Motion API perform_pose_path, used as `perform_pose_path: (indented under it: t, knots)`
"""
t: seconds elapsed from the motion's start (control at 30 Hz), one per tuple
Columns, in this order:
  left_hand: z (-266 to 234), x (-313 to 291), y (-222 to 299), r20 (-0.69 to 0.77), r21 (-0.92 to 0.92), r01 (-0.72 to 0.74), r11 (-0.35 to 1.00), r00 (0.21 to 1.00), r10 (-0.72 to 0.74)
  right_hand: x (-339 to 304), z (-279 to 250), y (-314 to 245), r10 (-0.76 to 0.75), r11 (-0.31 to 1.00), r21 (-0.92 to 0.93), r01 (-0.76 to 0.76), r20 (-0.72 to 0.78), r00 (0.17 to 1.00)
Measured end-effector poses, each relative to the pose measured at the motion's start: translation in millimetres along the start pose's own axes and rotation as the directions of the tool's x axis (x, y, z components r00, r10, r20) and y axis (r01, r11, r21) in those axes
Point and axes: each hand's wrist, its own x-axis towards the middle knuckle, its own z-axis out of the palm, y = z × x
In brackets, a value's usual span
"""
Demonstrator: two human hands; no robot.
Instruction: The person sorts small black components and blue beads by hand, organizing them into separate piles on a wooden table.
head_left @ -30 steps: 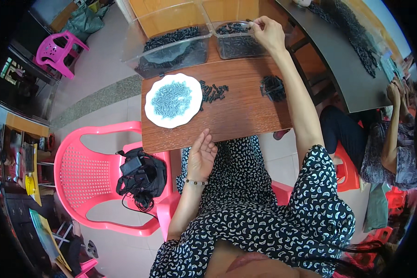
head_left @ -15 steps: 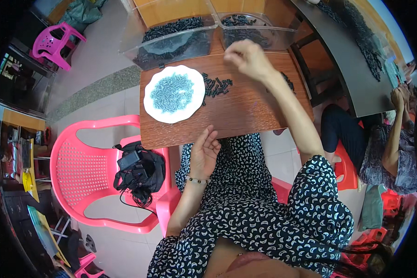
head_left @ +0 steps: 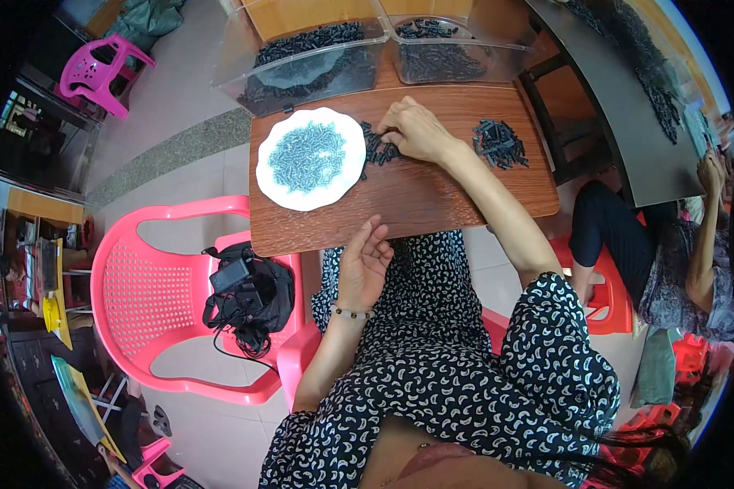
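My right hand [head_left: 414, 130] rests on a small pile of black parts [head_left: 377, 150] in the middle of the brown wooden table [head_left: 432, 196], its fingers curled down onto them. Just left of the pile sits a white plate [head_left: 279, 189] heaped with small grey-blue screws [head_left: 307, 155]. My left hand [head_left: 363, 265] hovers at the table's near edge, fingers loosely apart, holding nothing. A second heap of black parts [head_left: 498, 143] lies to the right of my right hand.
Two clear plastic bins [head_left: 302, 61] [head_left: 448, 50] with black parts stand at the table's far edge. A pink plastic chair [head_left: 151, 293] carrying a black bag [head_left: 249, 297] is at my left. Another person [head_left: 677, 236] sits at a grey table [head_left: 628, 106] on the right.
My right hand has come back from the far clear bin to the black pile beside the plate. My left hand has stayed at the table's near edge.
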Motion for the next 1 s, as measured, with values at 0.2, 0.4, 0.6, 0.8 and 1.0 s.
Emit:
perform_pose_path:
  t: [0.2,0.4,0.6,0.8,1.0]
  knots:
    - [1.4,0.1,0.9,0.018,-0.031,0.018,0.999,1.000,-0.017,-2.7,-4.2,0.8,0.000,1.000,-0.011,0.001,0.040,0.999]
    - [1.0,-2.0,2.0,-0.005,0.028,0.012,1.000,1.000,-0.012,-10.2,-19.5,-8.8,-0.086,0.992,0.085,0.089,-0.031,0.996]
    - [19.2,-9.7,2.0,0.031,0.183,-0.096,0.978,0.995,0.092,-36.0,-44.2,-45.2,-0.125,0.945,0.297,0.140,-0.067,0.990]
    - [32.0,-12.6,1.0,0.154,0.177,-0.134,0.975,0.982,0.107,-64.4,-52.1,-78.8,-0.235,0.890,0.369,0.267,-0.130,0.963]
    - [25.7,-11.8,-12.9,0.172,0.251,-0.312,0.917,0.946,0.275,-91.8,-33.7,-103.5,-0.234,0.925,0.261,0.277,-0.183,0.955]
